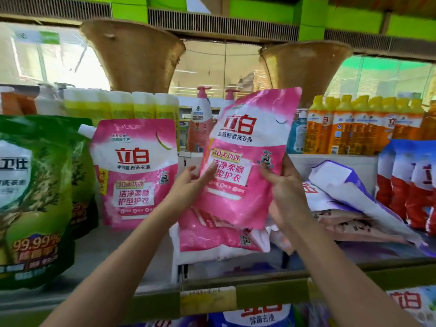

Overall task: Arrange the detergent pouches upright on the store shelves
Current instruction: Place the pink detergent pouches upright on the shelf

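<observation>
Item: pink detergent pouch (245,161), held tilted above the middle of the shelf (212,283), its lower edge over a pile of flat pink pouches (219,239).

Right hand (286,197): closed on the pouch's right edge, thumb across the printed face, fingers behind.

Left hand (188,185): fingers straight, tips laid against the pouch's left edge; nothing is gripped.

Adjacent stock: one pink pouch already upright (136,171) toward the left; green pouches (33,197) at the left end; slumped white-and-purple bags (349,197) toward the right end; bottles along the back edge.

Risks, as judged:
- The pouch is held at one side only; if soft and liquid-filled, it is likely to sag or slip.
- If it is set down on the uneven pile, toppling toward the front edge is to be expected.
- The standing pouch may be knocked over if the held one is swung in against it.
- The leaning bags at the right may be disturbed by the right forearm.
</observation>
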